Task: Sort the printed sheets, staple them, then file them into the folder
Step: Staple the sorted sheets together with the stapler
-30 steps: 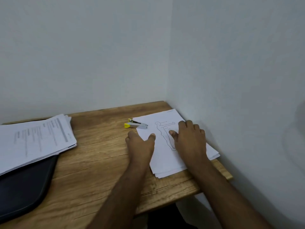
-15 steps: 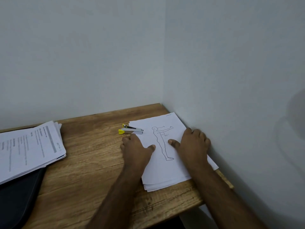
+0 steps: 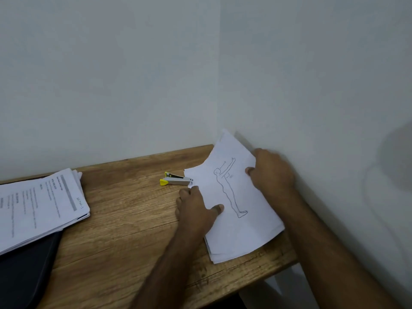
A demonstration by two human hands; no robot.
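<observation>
**Top sheets lifted at the far edge**

Since the earlier frames, the far end of the small stack of sheets (image 3: 236,204) has been raised off the desk (image 3: 124,219), where it had lain flat under both hands. The right hand (image 3: 270,172) is now seen gripping the stack's right edge, thumb on top beside the printed outline of a standing figure, fingers curled behind the paper. The left hand (image 3: 196,208) is held flat on the desk at the stack's left edge, fingers straight, thumb pressed onto the top sheet. The near end of the stack is kept on the desk, close to the right wall. A yellow-and-silver stapler (image 3: 176,180) lies just beside the stack's far left corner. A larger pile of printed sheets (image 3: 38,204) is seen well apart at the left, resting partly on a dark folder (image 3: 24,273).
</observation>
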